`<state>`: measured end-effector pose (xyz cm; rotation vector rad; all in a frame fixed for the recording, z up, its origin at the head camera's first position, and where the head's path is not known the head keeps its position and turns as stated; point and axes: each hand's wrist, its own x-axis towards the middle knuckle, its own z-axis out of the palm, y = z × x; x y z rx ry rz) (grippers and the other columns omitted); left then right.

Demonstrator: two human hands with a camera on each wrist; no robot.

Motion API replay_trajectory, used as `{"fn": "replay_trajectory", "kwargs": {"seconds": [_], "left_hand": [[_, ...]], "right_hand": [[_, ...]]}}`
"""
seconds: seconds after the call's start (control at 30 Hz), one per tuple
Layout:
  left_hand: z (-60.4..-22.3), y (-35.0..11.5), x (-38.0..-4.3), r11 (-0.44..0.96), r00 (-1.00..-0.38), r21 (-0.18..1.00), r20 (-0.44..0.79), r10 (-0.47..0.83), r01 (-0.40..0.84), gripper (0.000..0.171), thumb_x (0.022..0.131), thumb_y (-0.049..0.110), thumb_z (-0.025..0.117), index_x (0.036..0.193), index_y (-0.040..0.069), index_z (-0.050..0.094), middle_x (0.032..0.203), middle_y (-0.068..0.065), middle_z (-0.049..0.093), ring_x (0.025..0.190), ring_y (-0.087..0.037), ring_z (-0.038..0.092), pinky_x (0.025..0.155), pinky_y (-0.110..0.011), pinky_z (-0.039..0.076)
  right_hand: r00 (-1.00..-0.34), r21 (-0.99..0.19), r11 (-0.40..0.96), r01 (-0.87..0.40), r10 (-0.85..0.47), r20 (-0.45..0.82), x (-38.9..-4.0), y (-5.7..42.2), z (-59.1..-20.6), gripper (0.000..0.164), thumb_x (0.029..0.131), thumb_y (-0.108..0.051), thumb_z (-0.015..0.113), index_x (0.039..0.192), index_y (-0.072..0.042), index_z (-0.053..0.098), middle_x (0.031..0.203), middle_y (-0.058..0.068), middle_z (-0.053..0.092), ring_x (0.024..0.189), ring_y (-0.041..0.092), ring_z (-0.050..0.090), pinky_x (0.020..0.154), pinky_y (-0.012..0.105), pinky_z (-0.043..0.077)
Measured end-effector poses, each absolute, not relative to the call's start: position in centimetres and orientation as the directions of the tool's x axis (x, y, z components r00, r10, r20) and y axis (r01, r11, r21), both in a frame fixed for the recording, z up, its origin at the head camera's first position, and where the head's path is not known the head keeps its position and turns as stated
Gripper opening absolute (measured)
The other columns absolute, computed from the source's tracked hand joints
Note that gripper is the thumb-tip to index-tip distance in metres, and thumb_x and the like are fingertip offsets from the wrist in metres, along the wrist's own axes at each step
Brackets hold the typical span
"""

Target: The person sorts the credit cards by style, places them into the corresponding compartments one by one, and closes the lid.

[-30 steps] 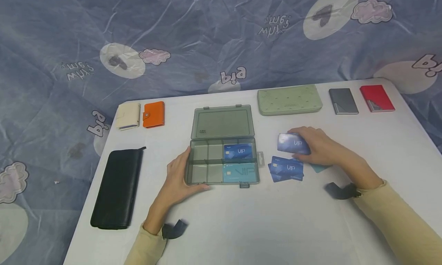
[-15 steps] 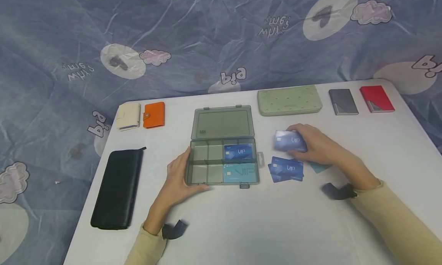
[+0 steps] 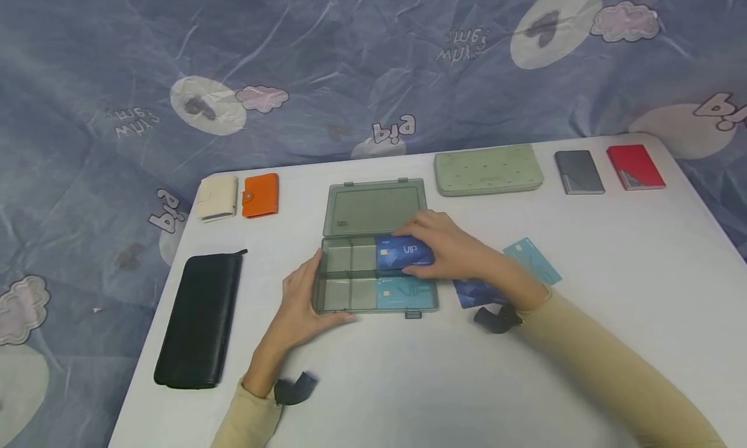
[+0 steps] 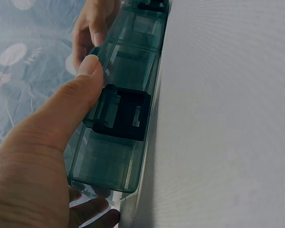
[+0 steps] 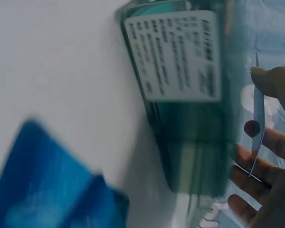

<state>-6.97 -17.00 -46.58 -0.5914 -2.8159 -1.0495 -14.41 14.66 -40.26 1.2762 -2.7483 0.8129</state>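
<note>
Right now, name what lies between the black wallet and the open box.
Head view: left hand, holding the open box, then white table toward the black wallet.

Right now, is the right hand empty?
No, the right hand holds a blue VIP card over the divided box.

Head view angled down, close wrist views, box (image 3: 363, 295) shared

green divided box (image 3: 363, 257), lying open | blue VIP card (image 3: 403, 252), held face-up over its right half
</note>
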Motion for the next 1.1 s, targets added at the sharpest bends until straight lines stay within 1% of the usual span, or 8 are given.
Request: {"fn": "replay_trajectory", "kwargs": {"seconds": [0.1, 0.23, 0.47, 0.57, 0.73, 0.9, 1.0, 1.1], "left_hand": [[-46.6, -17.1, -7.1, 0.690, -0.920, 0.611, 0.213, 0.329, 0.388, 0.122, 0.057, 0.060, 0.080, 0.149, 0.011, 0.016, 0.149, -0.009, 0.031, 0.133, -0.026, 0.029, 0.102, -0.051, 0.019], [-46.7, -17.0, -7.2, 0.693, -0.919, 0.606, 0.211, 0.332, 0.389, 0.123, 0.057, 0.061, 0.079, 0.149, 0.011, 0.017, 0.149, -0.009, 0.030, 0.133, -0.025, 0.029, 0.101, -0.050, 0.019], [-46.6, -17.0, -7.3, 0.700, -0.919, 0.598, 0.209, 0.334, 0.390, 0.122, 0.057, 0.061, 0.079, 0.149, 0.011, 0.017, 0.149, -0.009, 0.031, 0.132, -0.027, 0.029, 0.100, -0.051, 0.020], [-46.6, -17.1, -7.2, 0.696, -0.919, 0.603, 0.210, 0.333, 0.390, 0.122, 0.057, 0.060, 0.079, 0.149, 0.010, 0.017, 0.148, -0.010, 0.032, 0.132, -0.027, 0.030, 0.100, -0.051, 0.020], [-46.7, -17.1, -7.2, 0.696, -0.919, 0.603, 0.213, 0.331, 0.390, 0.122, 0.057, 0.060, 0.080, 0.149, 0.010, 0.017, 0.148, -0.010, 0.032, 0.133, -0.027, 0.030, 0.100, -0.051, 0.020], [-46.6, -17.1, -7.2, 0.697, -0.919, 0.601, 0.213, 0.332, 0.391, 0.122, 0.057, 0.060, 0.080, 0.149, 0.010, 0.017, 0.148, -0.011, 0.032, 0.132, -0.028, 0.030, 0.100, -0.051, 0.020], [-46.6, -17.0, -7.2, 0.696, -0.921, 0.605, 0.210, 0.328, 0.386, 0.122, 0.057, 0.060, 0.080, 0.149, 0.010, 0.017, 0.148, -0.011, 0.032, 0.132, -0.028, 0.030, 0.100, -0.052, 0.020], [-46.5, -17.0, -7.2, 0.696, -0.922, 0.608, 0.206, 0.328, 0.383, 0.122, 0.057, 0.060, 0.080, 0.149, 0.010, 0.017, 0.148, -0.010, 0.032, 0.133, -0.027, 0.029, 0.101, -0.051, 0.020]], "right_hand": [[-0.673, -0.463, 0.538, -0.704, -0.713, 0.195, -14.8, 13.5, -40.9, 0.058, 0.077, -0.047, 0.071, 0.123, -0.014, 0.057, 0.119, 0.000, 0.052, 0.113, 0.019, 0.044, 0.095, 0.042, 0.034], [-0.686, -0.468, 0.555, -0.688, -0.707, 0.171, -14.9, 13.3, -41.5, 0.060, 0.076, -0.050, 0.070, 0.124, -0.016, 0.057, 0.123, 0.001, 0.050, 0.115, 0.019, 0.043, 0.095, 0.041, 0.035], [-0.679, -0.459, 0.543, -0.703, -0.706, 0.204, -15.4, 13.4, -42.2, 0.060, 0.076, -0.053, 0.069, 0.123, -0.018, 0.058, 0.122, -0.001, 0.052, 0.113, 0.018, 0.045, 0.094, 0.039, 0.036], [-0.676, -0.463, 0.537, -0.705, -0.706, 0.211, -15.5, 13.4, -42.4, 0.058, 0.076, -0.052, 0.070, 0.121, -0.017, 0.059, 0.122, -0.001, 0.052, 0.114, 0.018, 0.045, 0.094, 0.040, 0.036], [-0.662, -0.412, 0.542, -0.732, -0.709, 0.243, -15.4, 13.7, -42.3, 0.058, 0.076, -0.053, 0.070, 0.118, -0.015, 0.060, 0.121, 0.001, 0.054, 0.112, 0.020, 0.048, 0.093, 0.041, 0.037], [-0.641, -0.353, 0.544, -0.761, -0.716, 0.277, -15.3, 14.3, -42.3, 0.065, 0.075, -0.057, 0.068, 0.122, -0.013, 0.058, 0.117, 0.002, 0.054, 0.107, 0.019, 0.050, 0.091, 0.040, 0.038], [-0.644, -0.336, 0.557, -0.759, -0.716, 0.269, -15.3, 14.5, -42.3, 0.068, 0.075, -0.060, 0.066, 0.124, -0.013, 0.057, 0.117, 0.001, 0.054, 0.107, 0.018, 0.049, 0.090, 0.039, 0.039], [-0.655, -0.333, 0.571, -0.751, -0.710, 0.260, -15.1, 15.0, -42.2, 0.067, 0.076, -0.059, 0.065, 0.125, -0.013, 0.057, 0.119, 0.001, 0.054, 0.108, 0.018, 0.049, 0.091, 0.038, 0.038]]}}
